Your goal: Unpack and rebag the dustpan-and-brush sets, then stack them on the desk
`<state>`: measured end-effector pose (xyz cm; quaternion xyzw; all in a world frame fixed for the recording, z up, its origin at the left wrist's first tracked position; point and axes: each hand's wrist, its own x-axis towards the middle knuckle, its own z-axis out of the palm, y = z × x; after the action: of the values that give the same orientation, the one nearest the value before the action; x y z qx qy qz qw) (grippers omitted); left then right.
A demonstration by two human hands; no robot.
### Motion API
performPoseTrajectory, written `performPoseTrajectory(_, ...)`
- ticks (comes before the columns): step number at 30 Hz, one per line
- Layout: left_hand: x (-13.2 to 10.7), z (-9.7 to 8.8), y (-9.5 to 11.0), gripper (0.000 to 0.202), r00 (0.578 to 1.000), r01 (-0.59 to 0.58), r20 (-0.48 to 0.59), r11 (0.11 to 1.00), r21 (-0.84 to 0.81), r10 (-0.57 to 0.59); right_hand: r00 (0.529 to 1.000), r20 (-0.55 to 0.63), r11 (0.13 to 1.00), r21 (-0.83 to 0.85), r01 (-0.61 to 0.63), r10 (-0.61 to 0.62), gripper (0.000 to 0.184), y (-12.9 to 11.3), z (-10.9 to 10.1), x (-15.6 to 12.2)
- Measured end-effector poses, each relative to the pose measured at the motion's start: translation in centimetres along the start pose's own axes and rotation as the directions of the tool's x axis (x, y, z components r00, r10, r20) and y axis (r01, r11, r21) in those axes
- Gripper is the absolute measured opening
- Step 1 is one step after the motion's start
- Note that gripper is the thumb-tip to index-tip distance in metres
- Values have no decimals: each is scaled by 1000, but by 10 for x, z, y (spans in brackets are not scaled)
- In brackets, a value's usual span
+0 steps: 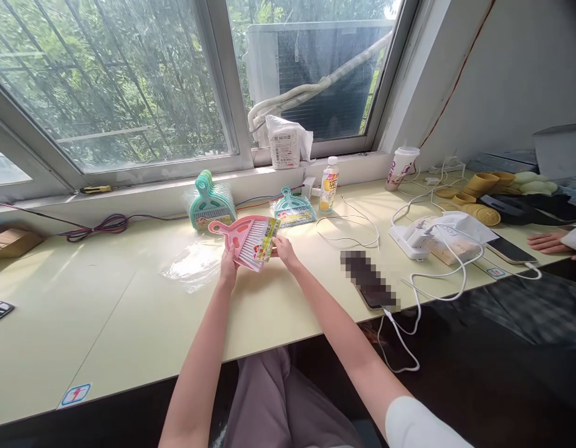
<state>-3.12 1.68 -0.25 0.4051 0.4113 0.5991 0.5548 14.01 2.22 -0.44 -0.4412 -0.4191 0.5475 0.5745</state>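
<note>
A pink mini dustpan and brush set (245, 240) with a yellow printed label (268, 239) is held tilted above the table. My left hand (228, 266) grips its lower left side, and my right hand (283, 249) holds its right edge by the label. Just beneath and to the left lies a clear plastic bag (193, 264), crumpled on the tabletop. Behind the pink set stand several green dustpan sets (210, 202) stacked in plastic. Farther right, another teal dustpan set (293, 208) rests in its wrapper.
A drink bottle (329, 185) and a lidded paper cup (400, 169) stand near the window. A phone (369, 280), a white power strip (411, 239) and looping cables occupy the right side. Another person's hand (552, 241) rests at the far right. A cable bundle (98, 228) lies back left.
</note>
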Motion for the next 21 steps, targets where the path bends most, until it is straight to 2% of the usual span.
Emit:
performPoseTrajectory(2, 4, -5, 2, 49, 996, -53, -79, 999, -2, 52, 997, -79, 983, -178, -35, 21, 17, 1, -9, 5)
performPoseTrajectory(4, 7, -9, 5, 46, 989, -75, -128, 997, 20, 77, 974, -227, 979, -200, -30, -17, 22, -1, -22, 10)
performPoseTrajectory(5, 7, -10, 5, 44, 988, -60, -138, 998, 35, 64, 942, -334, 988, -153, -11, -41, 23, -3, -28, 12)
performPoseTrajectory(6, 7, -10, 5, 44, 990, -31, -136, 998, 52, 38, 891, -450, 996, -87, 19, -57, 23, -5, -35, 13)
performPoseTrajectory(8, 6, -9, 4, 46, 994, 37, -102, 995, 91, -27, 768, -639, 994, 48, 99, -46, 26, -10, -46, 14)
performPoseTrajectory(9, 5, -8, 3, 47, 996, 61, -66, 992, 110, -54, 728, -685, 986, 99, 133, -30, 29, -12, -49, 14)
performPoseTrajectory(10, 3, -7, 1, 49, 997, 76, -22, 989, 129, -74, 718, -695, 979, 134, 152, -16, 32, -14, -51, 14)
performPoseTrajectory(11, 1, -6, -1, 51, 996, 87, 22, 985, 149, -91, 734, -679, 977, 149, 150, -10, 34, -14, -51, 14)
performPoseTrajectory(13, -2, -2, -3, 55, 990, 92, 88, 976, 197, -111, 810, -586, 991, 89, 96, -25, 38, -13, -45, 11)
performPoseTrajectory(15, -4, 1, -5, 58, 988, 68, 119, 966, 248, -100, 883, -453, 987, -146, 62, -123, 41, -10, -32, 6)
performPoseTrajectory(16, -5, 3, -5, 58, 988, 43, 130, 963, 267, -80, 905, -369, 943, -320, 89, -210, 41, -7, -23, 1)
performPoseTrajectory(17, -6, 5, -6, 58, 988, 14, 143, 960, 279, -56, 913, -260, 850, -504, 151, -316, 39, -5, -14, -3)
performPoseTrajectory(19, -7, 8, -7, 57, 985, -33, 174, 956, 290, -19, 876, -23, 557, -780, 285, -481, 33, 0, 3, -14)
performPoseTrajectory(21, -8, 9, -9, 57, 983, -56, 181, 954, 293, 2, 835, 136, 297, -894, 336, -534, 27, 4, 14, -23)
